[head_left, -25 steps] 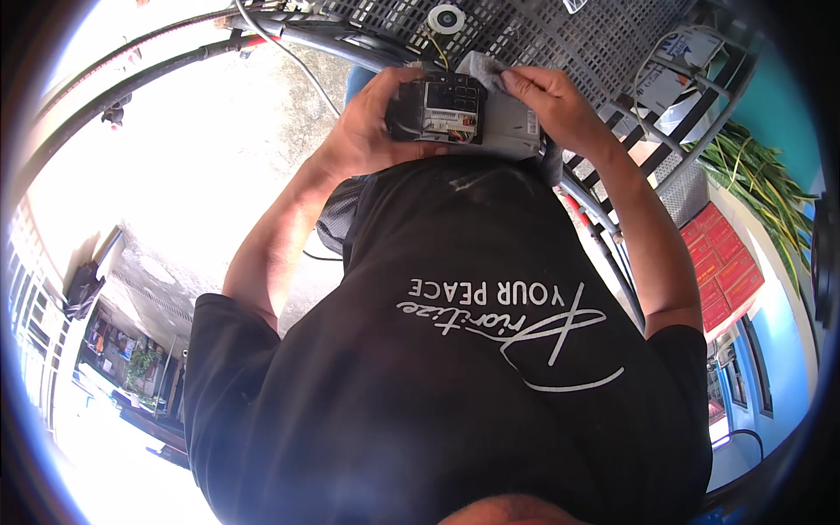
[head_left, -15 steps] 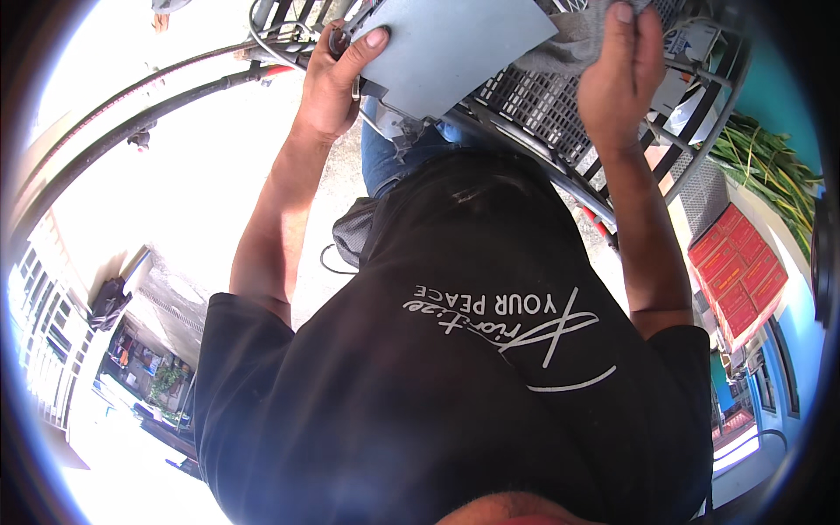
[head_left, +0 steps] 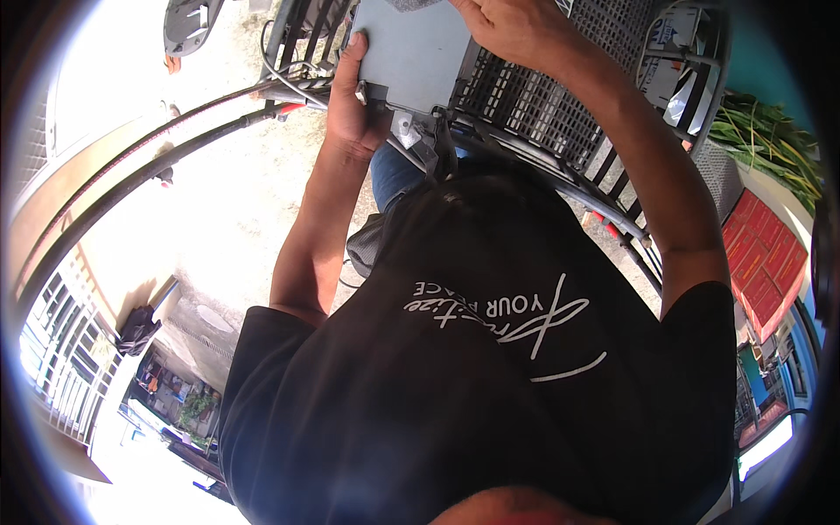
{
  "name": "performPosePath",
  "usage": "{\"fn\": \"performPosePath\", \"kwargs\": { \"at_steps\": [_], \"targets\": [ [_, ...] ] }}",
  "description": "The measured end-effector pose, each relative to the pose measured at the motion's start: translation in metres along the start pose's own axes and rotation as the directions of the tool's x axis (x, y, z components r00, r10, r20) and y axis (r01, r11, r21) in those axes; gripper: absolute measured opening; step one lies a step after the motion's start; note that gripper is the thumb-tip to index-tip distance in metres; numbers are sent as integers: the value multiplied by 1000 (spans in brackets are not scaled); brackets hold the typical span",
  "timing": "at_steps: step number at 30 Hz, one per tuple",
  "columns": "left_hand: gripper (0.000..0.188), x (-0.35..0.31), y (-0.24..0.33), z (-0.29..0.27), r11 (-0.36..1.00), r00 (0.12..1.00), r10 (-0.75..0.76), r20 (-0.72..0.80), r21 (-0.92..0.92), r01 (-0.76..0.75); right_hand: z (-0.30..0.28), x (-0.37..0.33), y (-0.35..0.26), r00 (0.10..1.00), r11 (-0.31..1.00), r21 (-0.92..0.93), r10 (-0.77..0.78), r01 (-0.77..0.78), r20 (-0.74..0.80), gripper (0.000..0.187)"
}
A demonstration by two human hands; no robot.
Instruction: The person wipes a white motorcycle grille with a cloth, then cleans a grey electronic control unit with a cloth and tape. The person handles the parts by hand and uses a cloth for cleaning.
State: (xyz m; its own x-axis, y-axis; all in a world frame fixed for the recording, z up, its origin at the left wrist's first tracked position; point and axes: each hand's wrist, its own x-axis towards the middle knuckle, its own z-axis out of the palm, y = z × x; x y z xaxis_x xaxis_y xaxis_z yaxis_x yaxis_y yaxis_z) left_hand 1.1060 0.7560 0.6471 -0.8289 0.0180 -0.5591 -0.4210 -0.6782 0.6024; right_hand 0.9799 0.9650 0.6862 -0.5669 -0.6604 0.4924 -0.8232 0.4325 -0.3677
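My left hand grips the left side of a flat, pale grey metal case, its thumb lying on the top face. Dark fittings and a small clear plastic piece show at the case's near edge. At the upper edge of the picture, my right hand reaches over the case. A grey cloth lies against the case's far part beside its fingertips. The fingers of that hand are partly cut off by the edge, bent round the cloth.
Beneath and right of the case is a black slatted plastic rack in a dark metal frame. A cable and a long curved bar run at left. Red boxes and green leaves are at right.
My right hand has swung left with the grey cloth, from over the rack onto the case. The case and my left hand have shifted slightly, and the whole view has moved.
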Motion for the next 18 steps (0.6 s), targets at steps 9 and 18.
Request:
{"fn": "performPosePath", "kwargs": {
  "at_steps": [9,18],
  "targets": [
    [77,24,13,-34,866,954,126,272,-500,29,-18,-47,-42,715,344,722,635,-600,292,29],
    [86,22,13,8,749,875,221,431,-650,131,-14,3,-77,981,956,289,15,43,-195,31]
  ]
}}
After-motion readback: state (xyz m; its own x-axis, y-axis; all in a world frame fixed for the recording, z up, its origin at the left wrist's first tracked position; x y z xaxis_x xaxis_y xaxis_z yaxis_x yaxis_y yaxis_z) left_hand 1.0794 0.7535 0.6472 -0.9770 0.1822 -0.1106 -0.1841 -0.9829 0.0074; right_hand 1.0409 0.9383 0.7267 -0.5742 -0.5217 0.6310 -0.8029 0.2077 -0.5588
